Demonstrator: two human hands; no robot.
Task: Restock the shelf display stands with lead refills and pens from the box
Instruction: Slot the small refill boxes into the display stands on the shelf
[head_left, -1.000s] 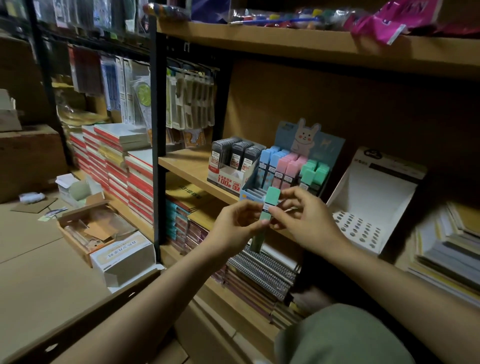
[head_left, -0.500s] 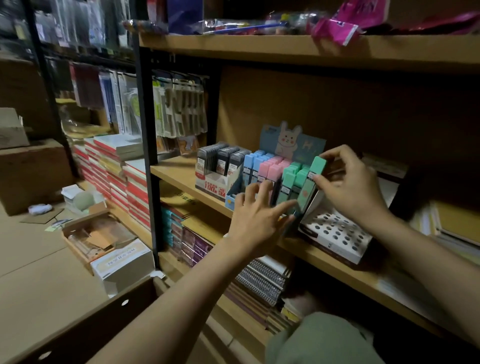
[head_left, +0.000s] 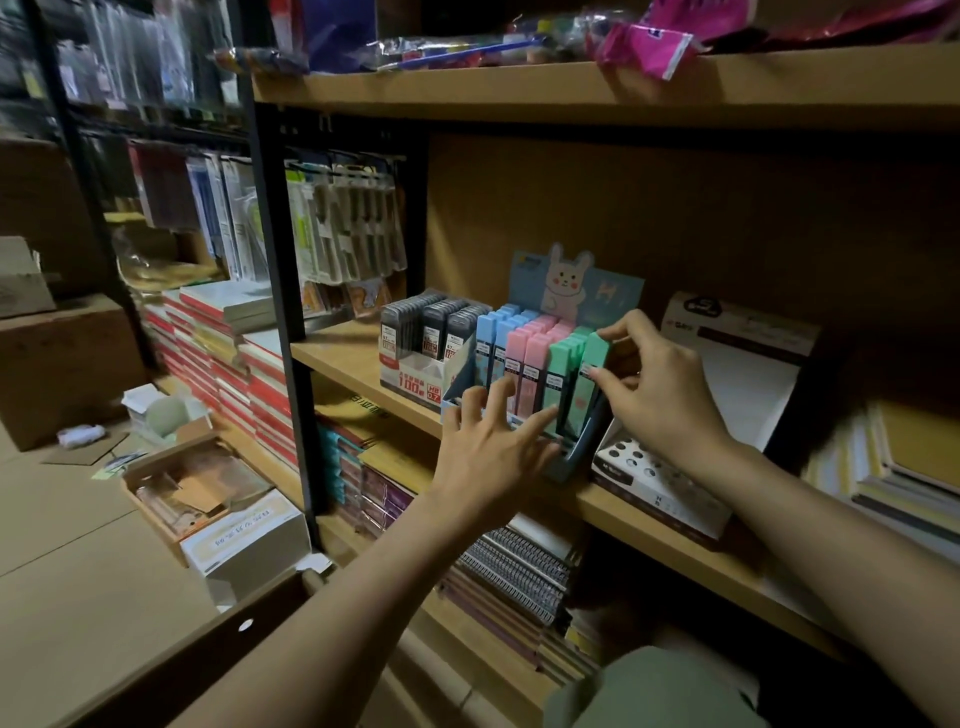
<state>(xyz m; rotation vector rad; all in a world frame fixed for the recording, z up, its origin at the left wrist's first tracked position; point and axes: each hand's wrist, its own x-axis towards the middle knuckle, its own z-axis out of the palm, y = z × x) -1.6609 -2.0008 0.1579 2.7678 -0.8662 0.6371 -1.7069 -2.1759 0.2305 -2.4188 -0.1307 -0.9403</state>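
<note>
A blue display stand with a rabbit header (head_left: 566, 283) stands on the middle shelf (head_left: 353, 358), filled with blue, pink and green lead refill cases. My right hand (head_left: 657, 395) pinches the rightmost green refill case (head_left: 589, 379), which sits upright in the stand's right column. With spread fingers, my left hand (head_left: 488, 447) touches the stand's front edge. Left of it, a white and red stand (head_left: 415, 376) holds dark grey refill cases. An open white pen stand (head_left: 727, 395) with a holed base sits to the right.
Stacks of notebooks fill the lower shelf (head_left: 509, 571) and the right end of the middle shelf (head_left: 904, 467). On the floor at left lie an open cardboard box (head_left: 192, 488), a white box (head_left: 249, 540) and a brown carton (head_left: 67, 358). Hanging packs line the rack behind.
My right hand carried the green case from in front of me up to the stand and set it into the right column. My left hand let go of it and moved to the stand's front.
</note>
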